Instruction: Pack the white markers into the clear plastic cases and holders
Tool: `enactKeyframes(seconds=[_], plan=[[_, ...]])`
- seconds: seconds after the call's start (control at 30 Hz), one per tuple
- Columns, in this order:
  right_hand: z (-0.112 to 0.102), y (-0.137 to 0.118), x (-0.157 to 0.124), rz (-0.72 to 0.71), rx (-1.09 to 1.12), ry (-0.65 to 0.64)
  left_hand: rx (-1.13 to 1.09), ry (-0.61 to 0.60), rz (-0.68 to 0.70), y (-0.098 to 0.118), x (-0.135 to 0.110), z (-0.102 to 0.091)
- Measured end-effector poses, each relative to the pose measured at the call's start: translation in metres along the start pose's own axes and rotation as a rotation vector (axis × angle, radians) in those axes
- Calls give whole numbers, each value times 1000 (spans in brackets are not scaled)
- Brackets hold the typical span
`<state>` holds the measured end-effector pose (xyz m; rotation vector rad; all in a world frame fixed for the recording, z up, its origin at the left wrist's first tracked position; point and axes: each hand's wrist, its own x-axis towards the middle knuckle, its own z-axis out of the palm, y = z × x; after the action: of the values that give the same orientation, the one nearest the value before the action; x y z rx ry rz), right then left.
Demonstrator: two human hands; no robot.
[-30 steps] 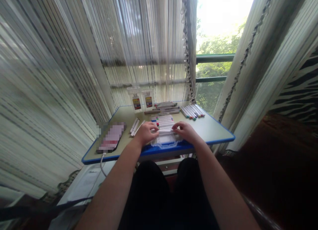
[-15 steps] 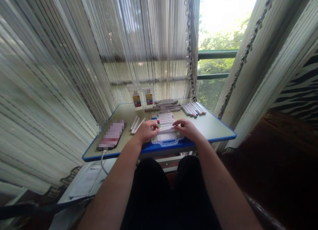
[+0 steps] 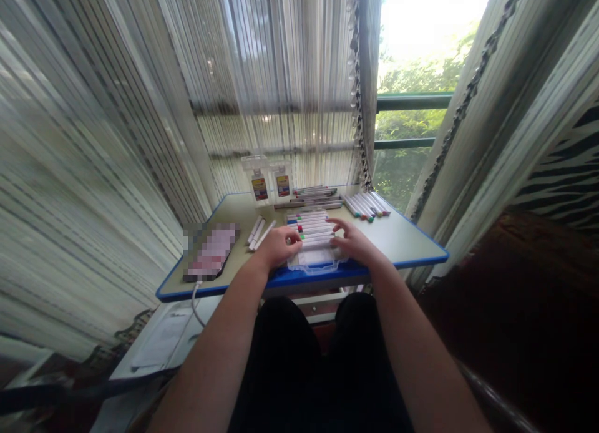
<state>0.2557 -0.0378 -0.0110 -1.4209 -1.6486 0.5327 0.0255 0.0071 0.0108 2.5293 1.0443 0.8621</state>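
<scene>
A clear plastic case (image 3: pixel 316 267) lies at the table's near edge, with a row of white markers (image 3: pixel 312 219) across it, some with coloured bands. My left hand (image 3: pixel 281 246) is at the case's left side, thumb and fingers closed around the left end of the nearest white marker (image 3: pixel 318 243). At the other end of the row is my right hand (image 3: pixel 353 241), its index finger lifted and stretched over the marker ends and its thumb apart, close to the nearest marker's right end. Nothing shows between the right fingers.
Loose white markers (image 3: pixel 256 232) lie left of the case. More markers (image 3: pixel 367 206) fan out at the back right, and others (image 3: pixel 311 199) lie behind the case. Two clear cases (image 3: pixel 259 186) stand at the back. A phone (image 3: pixel 211 252) with a cable is on the left.
My right index finger has lifted and stretched forward, opening away from the thumb and the nearest marker. My left hand stays at the marker's left end. The view has shifted slightly.
</scene>
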Motion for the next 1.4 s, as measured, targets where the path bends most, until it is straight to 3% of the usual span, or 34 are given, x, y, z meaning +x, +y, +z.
enactKeyframes(seconds=[0.37, 0.87, 0.97, 1.13, 1.27, 1.4], plan=[[-3, -7, -6, 12, -50, 7, 27, 52, 15, 5, -2, -2], [1, -1, 0, 12, -98, 33, -6, 12, 40, 7, -2, 2], [0, 0, -1, 6, -72, 44, 15, 65, 41, 7, -2, 2], [-3, -4, -5, -12, -40, 30, 112, 232, -34, 2, 2, 4], [-4, -7, -6, -49, -24, 8, 205, 205, -85, 0, 4, 5], [-4, -6, -7, -47, -10, 16, 434, 225, -281, 4, 3, 2]])
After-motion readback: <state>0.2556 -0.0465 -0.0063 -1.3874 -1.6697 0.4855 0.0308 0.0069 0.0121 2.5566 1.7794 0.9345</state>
